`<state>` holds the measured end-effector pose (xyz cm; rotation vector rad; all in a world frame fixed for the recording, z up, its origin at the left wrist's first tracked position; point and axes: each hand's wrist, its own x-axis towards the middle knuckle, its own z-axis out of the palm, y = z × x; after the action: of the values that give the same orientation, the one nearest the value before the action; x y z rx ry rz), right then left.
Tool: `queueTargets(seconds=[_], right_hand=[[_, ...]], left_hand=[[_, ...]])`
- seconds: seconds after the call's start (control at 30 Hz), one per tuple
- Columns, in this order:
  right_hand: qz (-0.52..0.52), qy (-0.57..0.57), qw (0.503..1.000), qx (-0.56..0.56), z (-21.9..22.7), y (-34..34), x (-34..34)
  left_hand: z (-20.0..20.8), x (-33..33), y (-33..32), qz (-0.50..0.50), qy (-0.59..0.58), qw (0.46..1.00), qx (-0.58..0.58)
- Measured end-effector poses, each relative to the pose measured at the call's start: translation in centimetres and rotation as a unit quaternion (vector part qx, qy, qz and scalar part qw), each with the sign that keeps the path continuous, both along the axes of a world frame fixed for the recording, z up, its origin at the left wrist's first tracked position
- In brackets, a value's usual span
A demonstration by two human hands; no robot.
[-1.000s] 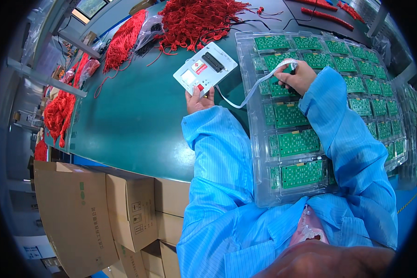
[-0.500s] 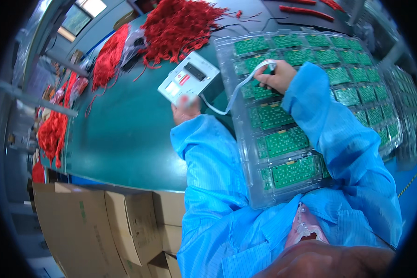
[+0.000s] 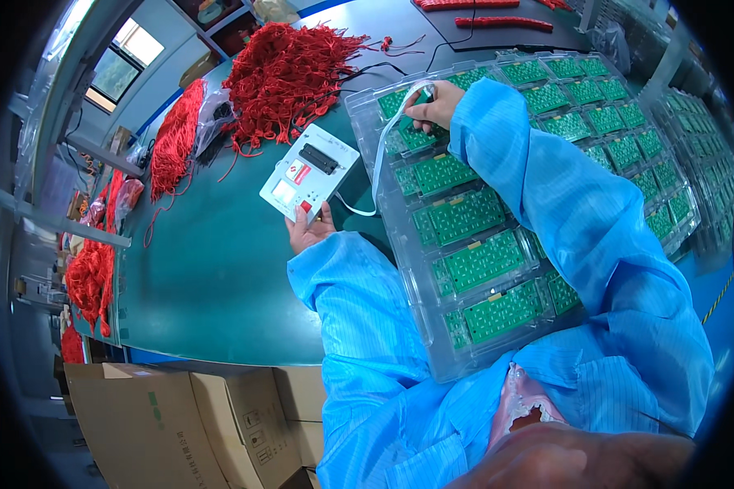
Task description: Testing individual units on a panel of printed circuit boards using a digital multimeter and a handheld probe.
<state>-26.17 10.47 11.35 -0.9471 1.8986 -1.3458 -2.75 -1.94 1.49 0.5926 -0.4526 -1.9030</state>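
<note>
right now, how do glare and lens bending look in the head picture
Head view: window partly blown white, pale sheen on the green tabletop; fisheye bows the tabletop's near edge, corners black; display on the white socketed device looks washed out.

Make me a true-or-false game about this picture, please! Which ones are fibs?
1. The left hand holds a white, flat, rectangular device by its edge. True.
2. The right hand is empty. False: it holds a flat white ribbon cable.
3. Green rectangular circuit boards lie in a clear plastic tray. True.
4. The tangled heap of red cords is inside that tray. False: it lies on the green tabletop.
</note>
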Motion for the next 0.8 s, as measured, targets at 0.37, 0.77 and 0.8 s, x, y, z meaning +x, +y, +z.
queueTargets(seconds=[0.37, 0.77, 0.8], right_hand=[[-0.016, -0.003, 1.0, 0.001, -1.3, -0.2, -0.6], [-0.01, 0.022, 1.0, -0.01, -1.5, -0.2, -0.5], [-0.008, 0.02, 1.0, -0.011, -1.5, -0.3, -0.5]], left_hand=[[-0.2, -0.1, 0.2, 0.005, -0.002, 1.0, -0.005], [-0.5, 0.0, -0.2, 0.003, 0.003, 1.0, -0.012], [-0.6, 0.0, -0.2, -0.002, 0.01, 1.0, -0.018]])
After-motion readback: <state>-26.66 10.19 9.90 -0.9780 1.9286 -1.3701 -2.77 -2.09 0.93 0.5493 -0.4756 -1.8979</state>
